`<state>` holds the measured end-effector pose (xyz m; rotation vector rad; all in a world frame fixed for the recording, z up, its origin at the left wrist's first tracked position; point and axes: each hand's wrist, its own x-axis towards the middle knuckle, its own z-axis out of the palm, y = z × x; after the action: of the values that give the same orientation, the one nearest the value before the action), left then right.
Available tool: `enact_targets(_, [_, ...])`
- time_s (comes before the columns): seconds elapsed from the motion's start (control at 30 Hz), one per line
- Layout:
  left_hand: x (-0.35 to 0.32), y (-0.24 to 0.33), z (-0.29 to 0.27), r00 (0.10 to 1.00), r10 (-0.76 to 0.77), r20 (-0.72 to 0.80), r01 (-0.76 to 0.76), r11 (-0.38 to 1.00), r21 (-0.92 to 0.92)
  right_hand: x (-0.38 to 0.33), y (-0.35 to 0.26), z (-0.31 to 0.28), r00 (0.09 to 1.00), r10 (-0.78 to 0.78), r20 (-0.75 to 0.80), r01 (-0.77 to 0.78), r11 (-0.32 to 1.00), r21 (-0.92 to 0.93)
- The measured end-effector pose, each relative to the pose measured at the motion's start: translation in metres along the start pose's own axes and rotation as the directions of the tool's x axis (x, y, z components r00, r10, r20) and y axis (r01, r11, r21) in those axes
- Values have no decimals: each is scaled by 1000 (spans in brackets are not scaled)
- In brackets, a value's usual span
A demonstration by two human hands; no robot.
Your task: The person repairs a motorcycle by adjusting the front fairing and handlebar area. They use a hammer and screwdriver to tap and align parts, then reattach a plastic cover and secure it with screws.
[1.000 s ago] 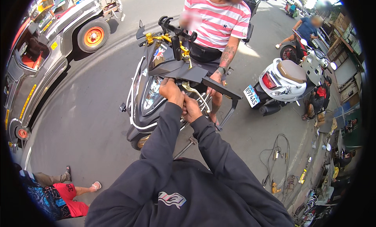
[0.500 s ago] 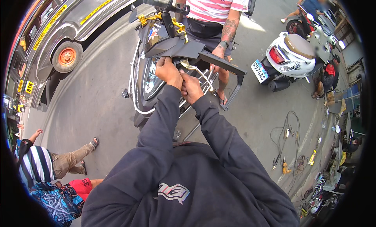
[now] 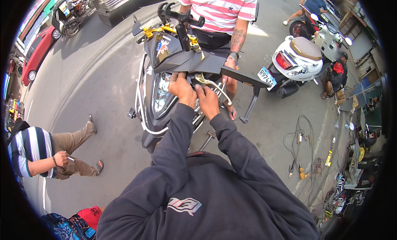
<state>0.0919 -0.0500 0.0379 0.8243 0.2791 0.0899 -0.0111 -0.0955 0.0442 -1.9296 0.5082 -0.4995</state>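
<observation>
A dark grey motorcycle front (image 3: 165, 58) stands before me, with a headlight (image 3: 160, 95) and gold handlebar parts (image 3: 168, 28). My left hand (image 3: 182, 90) is closed at the lower edge of the front cover, its fingertips partly hidden under that edge. Right beside it, my right hand (image 3: 207, 101) is closed with the thumb on top, just below a gold lever (image 3: 204, 79). What either hand holds cannot be made out. A long black piece with a bent arm (image 3: 248, 76) juts out to the right, near a co-worker's hand (image 3: 230, 71).
The co-worker in a striped shirt (image 3: 217, 8) stands behind the motorcycle. A white scooter (image 3: 298, 57) is parked at right. Cables (image 3: 298, 136) and a yellow drill (image 3: 303, 173) lie on the pavement. Another person (image 3: 41, 151) is at left; a red car (image 3: 38, 58) stands farther back.
The large silver vehicle at upper left has moved mostly out of view, revealing a red car. The person at left has changed stance. My hands stay at the cover, the right one turned slightly.
</observation>
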Motion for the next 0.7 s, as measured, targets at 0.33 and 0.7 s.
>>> enact_targets(0.33, [-5,15,-19,984,-72,162,70,997,21,32,-27,-7,929,127,348,-356,565,744])
enact_targets(0.7, [3,9,-21,986,-121,116,129,989,-68,47,-76,28,854,413,317,-492,440,751])
